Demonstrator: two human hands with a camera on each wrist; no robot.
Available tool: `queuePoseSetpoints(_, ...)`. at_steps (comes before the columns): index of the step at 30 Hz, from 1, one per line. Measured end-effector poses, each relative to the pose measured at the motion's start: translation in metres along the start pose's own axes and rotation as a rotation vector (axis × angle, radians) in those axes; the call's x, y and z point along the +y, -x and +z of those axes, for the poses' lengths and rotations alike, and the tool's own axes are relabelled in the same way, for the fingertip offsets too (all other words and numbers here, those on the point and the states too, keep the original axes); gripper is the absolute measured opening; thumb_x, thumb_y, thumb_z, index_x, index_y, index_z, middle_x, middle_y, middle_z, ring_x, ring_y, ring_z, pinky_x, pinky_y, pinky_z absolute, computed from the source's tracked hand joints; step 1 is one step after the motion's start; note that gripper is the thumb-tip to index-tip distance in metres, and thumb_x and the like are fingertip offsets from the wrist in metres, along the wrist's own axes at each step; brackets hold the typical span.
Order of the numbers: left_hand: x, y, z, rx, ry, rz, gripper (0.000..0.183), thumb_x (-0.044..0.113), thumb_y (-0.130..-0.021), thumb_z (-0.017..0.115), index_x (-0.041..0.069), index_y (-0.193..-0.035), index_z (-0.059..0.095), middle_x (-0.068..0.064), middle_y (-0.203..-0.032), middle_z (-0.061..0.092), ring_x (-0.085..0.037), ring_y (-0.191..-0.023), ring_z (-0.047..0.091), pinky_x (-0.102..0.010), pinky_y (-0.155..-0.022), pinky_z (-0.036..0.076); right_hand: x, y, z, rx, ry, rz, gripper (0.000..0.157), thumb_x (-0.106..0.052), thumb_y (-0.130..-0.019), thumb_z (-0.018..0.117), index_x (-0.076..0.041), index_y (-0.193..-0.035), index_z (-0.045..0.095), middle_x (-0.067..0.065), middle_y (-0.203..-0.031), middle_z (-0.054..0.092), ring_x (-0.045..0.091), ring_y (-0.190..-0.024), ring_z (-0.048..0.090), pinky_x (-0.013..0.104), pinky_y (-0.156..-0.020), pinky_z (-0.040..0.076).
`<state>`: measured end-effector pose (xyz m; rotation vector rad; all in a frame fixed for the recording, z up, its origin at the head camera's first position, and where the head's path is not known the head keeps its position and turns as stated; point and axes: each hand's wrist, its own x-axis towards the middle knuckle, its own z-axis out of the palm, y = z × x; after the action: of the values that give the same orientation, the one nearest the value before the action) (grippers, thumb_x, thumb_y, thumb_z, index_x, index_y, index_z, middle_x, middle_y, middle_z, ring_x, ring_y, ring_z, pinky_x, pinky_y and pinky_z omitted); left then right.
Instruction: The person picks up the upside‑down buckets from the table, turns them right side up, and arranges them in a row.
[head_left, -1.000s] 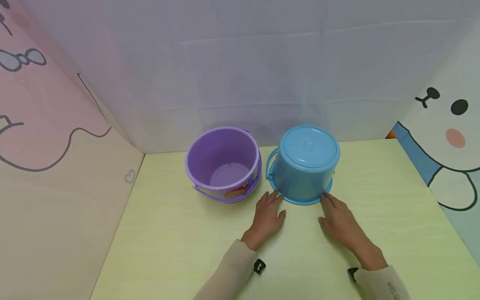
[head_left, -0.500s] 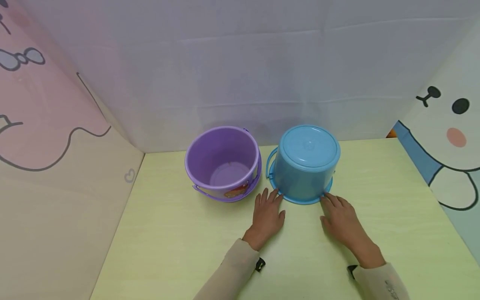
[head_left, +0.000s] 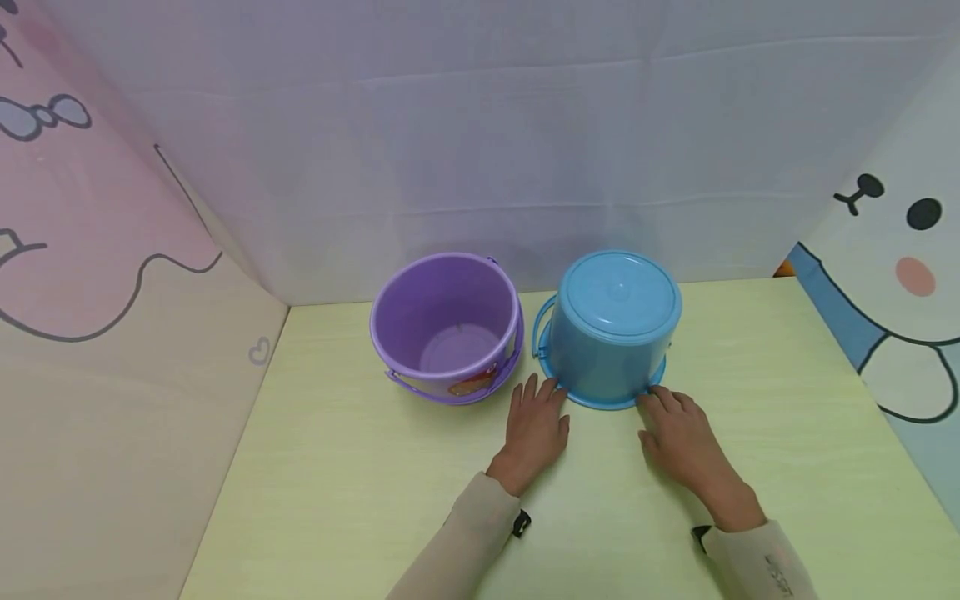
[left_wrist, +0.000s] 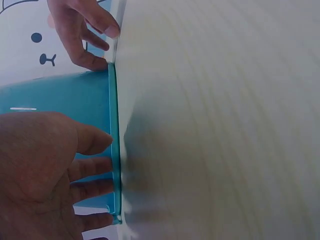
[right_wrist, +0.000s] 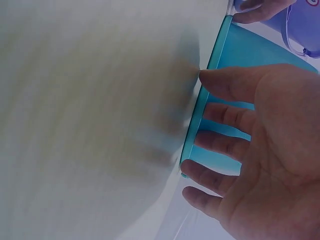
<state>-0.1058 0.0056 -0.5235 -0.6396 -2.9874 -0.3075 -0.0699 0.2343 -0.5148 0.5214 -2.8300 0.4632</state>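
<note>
A blue bucket point(head_left: 611, 358) stands upside down near the back of the table, its base facing up and its handle out to the left. My left hand point(head_left: 534, 432) reaches to the near left of its rim, with extended fingertips at the rim. At the near right of the rim, the fingers of my right hand point(head_left: 684, 437) touch the edge, spread and only slightly bent. Both wrist views show the bucket's rim point(left_wrist: 115, 150) down on the tabletop. Left of it, a purple bucket point(head_left: 446, 321) sits upright with its mouth up and its handle hanging at the front.
The pale yellow-green table point(head_left: 337, 492) meets a white cloth wall point(head_left: 510, 150) behind the buckets. Side panels with cartoon drawings border it, a pink one point(head_left: 112, 217) at left and a bear face point(head_left: 892, 250) at right.
Hardly anything differs. Both hands stay at the blue bucket's rim with tiny shifts, and both buckets keep their places.
</note>
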Motion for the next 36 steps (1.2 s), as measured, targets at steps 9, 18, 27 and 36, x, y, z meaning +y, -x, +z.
queuePoseSetpoints(9,-0.0009,-0.0016,-0.0008,0.018,-0.007,0.001,0.028,0.027,-0.087,0.062,0.017,-0.113,0.062,0.001,-0.125,0.05,-0.027,-0.126,0.035,-0.046,-0.102,0.03,0.0016,-0.0031,0.0008,-0.019,-0.018,0.012,0.044,-0.007,-0.071,0.076,-0.002,-0.109,0.054,0.018,-0.111,0.051,0.047,-0.098,0.049,0.061,-0.073,0.043)
queuePoseSetpoints(18,-0.0021,-0.0015,-0.0008,0.097,0.0,0.032,0.018,0.025,-0.083,0.067,0.017,-0.098,0.062,0.002,-0.108,0.053,-0.026,-0.115,0.043,-0.044,-0.094,0.035,0.0035,-0.0054,0.0006,-0.06,-0.042,0.027,0.031,-0.007,-0.075,0.071,-0.005,-0.101,0.055,0.015,-0.104,0.051,0.046,-0.098,0.046,0.059,-0.071,0.043)
queuePoseSetpoints(27,-0.0014,0.0003,-0.0018,0.08,-0.005,0.03,0.013,0.022,-0.083,0.067,0.016,-0.092,0.06,0.002,-0.102,0.053,-0.024,-0.107,0.046,-0.042,-0.09,0.038,0.0036,-0.0046,-0.001,-0.051,-0.039,0.013,0.027,-0.003,-0.073,0.07,-0.006,-0.096,0.056,0.014,-0.1,0.051,0.046,-0.095,0.046,0.056,-0.068,0.044)
queuePoseSetpoints(36,-0.0021,0.0007,-0.0003,0.047,-0.022,0.027,0.009,0.021,-0.085,0.065,0.02,-0.093,0.061,0.003,-0.098,0.051,-0.021,-0.103,0.046,-0.038,-0.088,0.038,0.0039,-0.0029,-0.0021,-0.026,-0.046,-0.019,0.028,0.001,-0.071,0.07,-0.005,-0.095,0.057,0.014,-0.101,0.051,0.045,-0.095,0.046,0.055,-0.069,0.043)
